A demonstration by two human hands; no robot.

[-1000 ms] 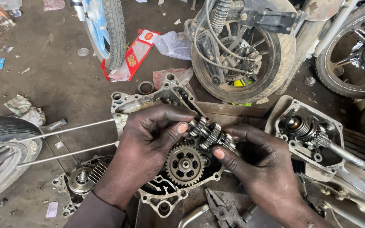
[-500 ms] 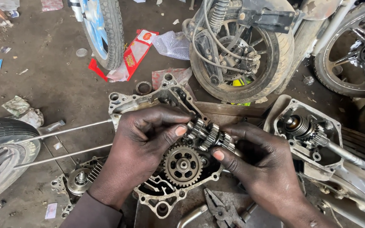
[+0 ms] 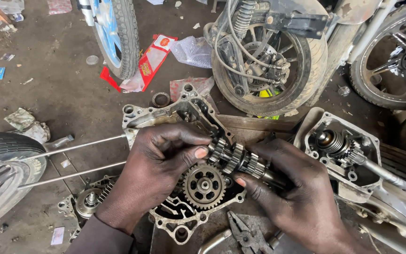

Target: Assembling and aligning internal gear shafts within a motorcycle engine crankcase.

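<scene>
My left hand (image 3: 158, 162) and my right hand (image 3: 290, 186) together hold a greasy gear shaft (image 3: 238, 160) with several cogs on it, level over an open engine case half (image 3: 165, 115). The left thumb and fingers pinch the shaft's left end; the right fingers wrap its right end. Just below the shaft a large toothed gear (image 3: 204, 185) sits in the case. The case lies flat on a dirty board on the floor.
A second case half with a worm-like shaft (image 3: 341, 146) lies to the right. Pliers (image 3: 241, 230) rest at the front. Two long rods (image 3: 71, 162), a small part (image 3: 88, 201), a tyre (image 3: 1, 169), motorcycle wheels (image 3: 269, 56) and red packaging (image 3: 151, 59) surround the spot.
The hands and gear shaft have barely shifted; the shaft sits slightly lower over the case. The camera view has drifted a little.
</scene>
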